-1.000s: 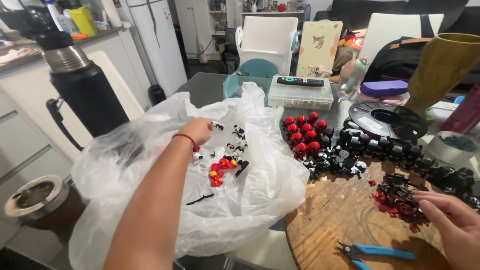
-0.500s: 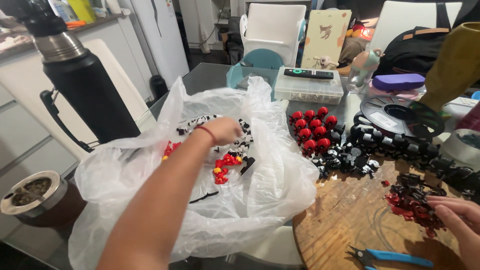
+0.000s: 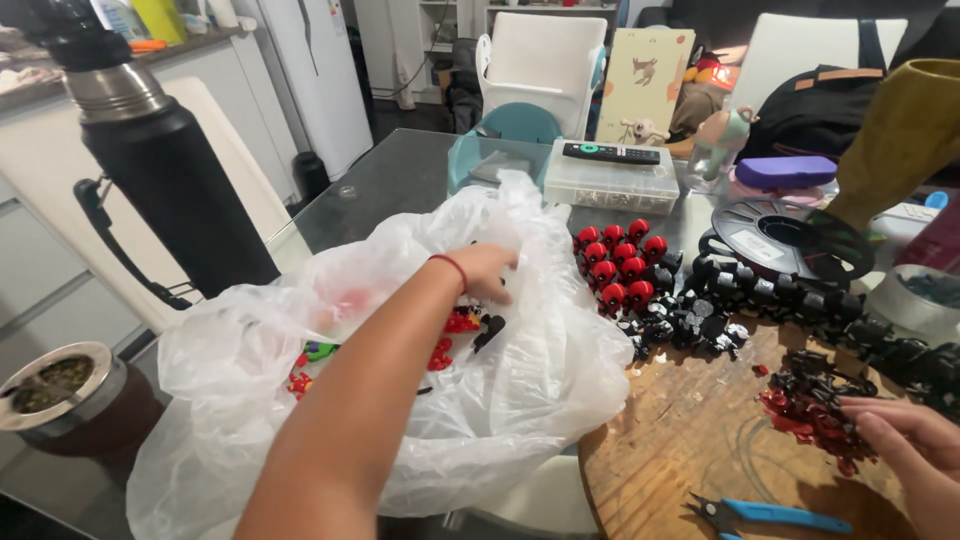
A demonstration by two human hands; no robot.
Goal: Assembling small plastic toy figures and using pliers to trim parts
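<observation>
The left hand (image 3: 487, 272) reaches deep into a large white plastic bag (image 3: 520, 400) that lies open on the glass tabletop (image 3: 400, 185). The fingers are curled down among small red and black plastic parts (image 3: 462, 325) inside the bag, touching them — but I cannot tell whether the fingers really pinch one piece or only rest on the pile. A thin red band sits around the wrist.

The right hand (image 3: 915, 450) is at the lower right edge of the view, lying on a round wooden board (image 3: 680, 440). Its fingers are stretched out and loose, not clenched, and the fingertips touch a heap of dark red and black scraps (image 3: 815, 405).

Between the bag and this heap stands a group of small red-headed figures (image 3: 620, 265) in rows, and just beside them lie many black pieces (image 3: 700, 315) in a long line. Behind them is a black filament spool (image 3: 785, 235), lying flat. Blue-handled cutters (image 3: 770, 515) lie on the board near the right hand, not touched.

On the left side a tall black thermos (image 3: 165, 175) stands upright near the bag — below it, a round cup with green herb (image 3: 60, 385). At the far side of the tabletop a remote control (image 3: 610, 153) lies on a clear plastic box (image 3: 612, 185).
</observation>
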